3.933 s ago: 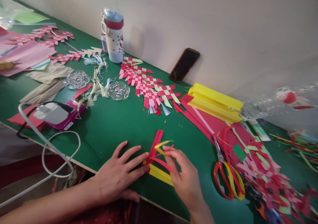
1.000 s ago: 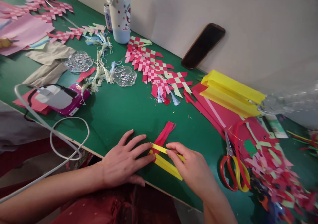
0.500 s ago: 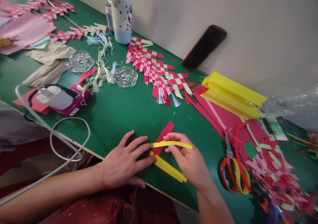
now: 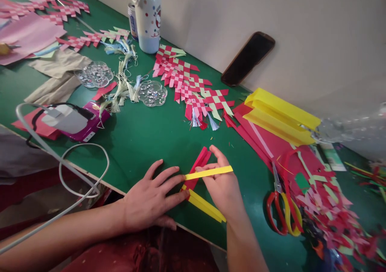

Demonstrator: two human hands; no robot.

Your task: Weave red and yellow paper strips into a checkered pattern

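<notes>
My left hand (image 4: 150, 201) lies flat on the green table (image 4: 141, 137), fingers spread, its fingertips pressing down the crossing of the paper strips. My right hand (image 4: 221, 185) is closed on a raised yellow paper strip (image 4: 208, 172), which stretches level from the left fingertips toward the right. Under it lie folded red strips (image 4: 200, 161) pointing away from me and more yellow strips (image 4: 205, 205) flat near the table's front edge.
Woven red-and-pale paper pieces (image 4: 193, 87), a white bottle (image 4: 147, 16), a phone (image 4: 247, 58) against the wall, folded yellow paper (image 4: 280, 117), red sheets, red-yellow scissors (image 4: 283, 209), scraps (image 4: 331, 211) at right. Left: bead trays (image 4: 152, 93), tassels, purple device (image 4: 75, 121), white cable (image 4: 84, 171).
My right hand has lifted one yellow strip off the flat pile and shifted it slightly away from me. The left hand has stayed pressed on the crossing.
</notes>
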